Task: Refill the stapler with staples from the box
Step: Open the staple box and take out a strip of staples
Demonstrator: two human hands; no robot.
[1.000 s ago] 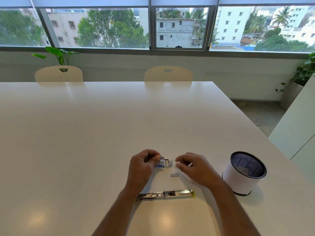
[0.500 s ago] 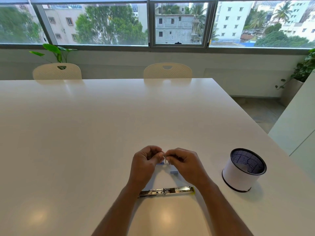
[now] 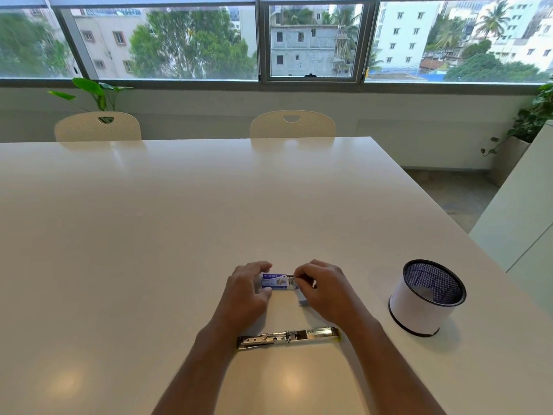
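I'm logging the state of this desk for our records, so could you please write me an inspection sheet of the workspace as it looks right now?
Surface: white table, glossy.
Job's things: stapler lies opened flat near the person; blue staple box held on the table beyond it; a strip of staples lies loose by the right hand.
Clutter: mesh pen cup stands at the right; contents unclear.
Grippers: left hand grips the box's left end; right hand pinches at its right end, what it pinches is hidden.
Cables: nothing seen.
Surroundings: two chairs at the far edge, plants, windows onto buildings.
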